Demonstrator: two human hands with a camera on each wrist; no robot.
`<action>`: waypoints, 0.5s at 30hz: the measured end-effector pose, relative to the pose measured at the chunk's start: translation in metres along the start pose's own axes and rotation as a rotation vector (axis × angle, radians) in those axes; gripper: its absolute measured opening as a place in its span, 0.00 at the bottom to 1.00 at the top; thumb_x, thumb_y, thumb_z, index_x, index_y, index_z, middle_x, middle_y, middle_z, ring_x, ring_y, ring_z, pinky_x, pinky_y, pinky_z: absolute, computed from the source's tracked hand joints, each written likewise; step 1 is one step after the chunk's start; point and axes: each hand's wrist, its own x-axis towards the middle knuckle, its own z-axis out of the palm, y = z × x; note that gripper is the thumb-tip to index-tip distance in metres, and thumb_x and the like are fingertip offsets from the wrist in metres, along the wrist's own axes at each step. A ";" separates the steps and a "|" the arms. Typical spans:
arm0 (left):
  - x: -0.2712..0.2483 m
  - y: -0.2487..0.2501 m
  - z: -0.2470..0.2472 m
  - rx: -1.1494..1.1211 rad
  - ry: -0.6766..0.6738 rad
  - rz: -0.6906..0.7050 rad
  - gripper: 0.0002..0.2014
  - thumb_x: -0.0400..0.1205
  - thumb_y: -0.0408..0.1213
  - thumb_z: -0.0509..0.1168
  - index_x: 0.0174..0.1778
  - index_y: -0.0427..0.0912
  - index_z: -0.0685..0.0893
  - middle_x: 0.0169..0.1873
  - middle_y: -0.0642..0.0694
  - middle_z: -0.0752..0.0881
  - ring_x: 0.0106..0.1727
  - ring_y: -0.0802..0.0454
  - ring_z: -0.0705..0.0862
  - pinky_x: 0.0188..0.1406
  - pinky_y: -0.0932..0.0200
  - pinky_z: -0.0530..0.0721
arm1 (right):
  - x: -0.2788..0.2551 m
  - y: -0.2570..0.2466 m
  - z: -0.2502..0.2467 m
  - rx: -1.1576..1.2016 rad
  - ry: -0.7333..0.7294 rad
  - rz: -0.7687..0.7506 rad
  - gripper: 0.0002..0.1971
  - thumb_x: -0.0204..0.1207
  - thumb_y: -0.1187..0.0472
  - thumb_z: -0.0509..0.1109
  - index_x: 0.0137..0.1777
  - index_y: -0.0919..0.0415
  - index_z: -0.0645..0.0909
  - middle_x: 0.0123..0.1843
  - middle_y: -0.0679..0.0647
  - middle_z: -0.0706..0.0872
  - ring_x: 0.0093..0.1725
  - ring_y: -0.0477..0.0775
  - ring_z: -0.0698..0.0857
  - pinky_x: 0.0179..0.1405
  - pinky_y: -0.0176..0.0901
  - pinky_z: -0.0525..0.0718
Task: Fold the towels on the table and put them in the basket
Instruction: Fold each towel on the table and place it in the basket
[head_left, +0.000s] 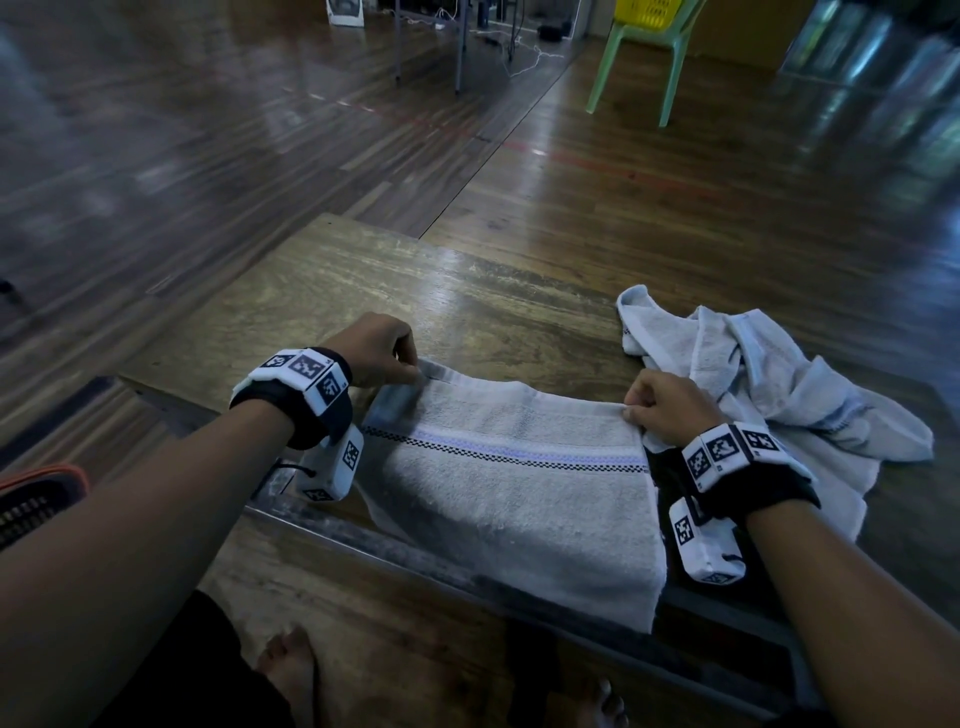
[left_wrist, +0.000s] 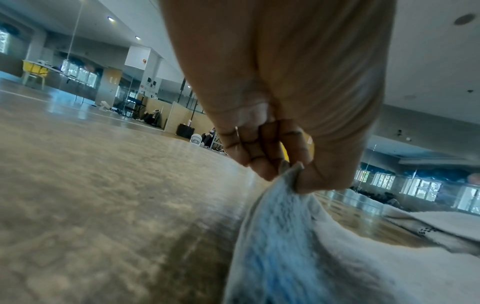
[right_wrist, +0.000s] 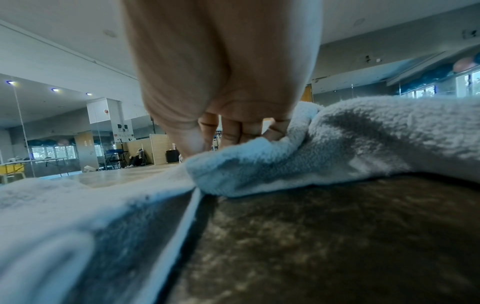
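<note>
A person pinches the two far corners of a pale towel (head_left: 514, 488) spread on a wooden table (head_left: 363, 280).

The left hand (head_left: 376, 351) clamps thumb and fingers on the far left corner; the right hand (head_left: 670, 408) pinches the far right corner. The towel, crossed by a dark checked stripe, hangs over the table's near edge. A crumpled second towel (head_left: 769, 384) lies just beside the right hand, apparently touching the first. A yellow basket (head_left: 649, 13), blurred, sits on a green chair (head_left: 644, 62) well beyond.
</note>
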 end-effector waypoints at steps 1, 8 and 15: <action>0.000 -0.002 -0.001 0.002 0.009 0.009 0.06 0.73 0.36 0.73 0.39 0.39 0.83 0.31 0.54 0.79 0.31 0.59 0.76 0.26 0.67 0.69 | 0.000 0.001 0.000 0.006 0.000 0.000 0.06 0.73 0.56 0.72 0.40 0.50 0.77 0.42 0.47 0.85 0.47 0.51 0.82 0.55 0.53 0.77; -0.011 -0.017 -0.010 -0.032 0.054 0.070 0.05 0.74 0.37 0.73 0.39 0.43 0.82 0.34 0.53 0.82 0.34 0.60 0.78 0.30 0.68 0.72 | -0.008 0.003 -0.003 0.048 0.005 0.000 0.07 0.70 0.65 0.72 0.37 0.53 0.78 0.38 0.47 0.83 0.44 0.53 0.83 0.50 0.53 0.83; -0.022 -0.021 -0.008 -0.058 0.061 0.088 0.04 0.77 0.34 0.69 0.43 0.40 0.82 0.38 0.49 0.83 0.38 0.54 0.81 0.35 0.68 0.76 | -0.017 0.002 -0.001 0.070 0.022 -0.030 0.09 0.70 0.64 0.73 0.35 0.50 0.77 0.39 0.46 0.84 0.46 0.53 0.84 0.52 0.55 0.83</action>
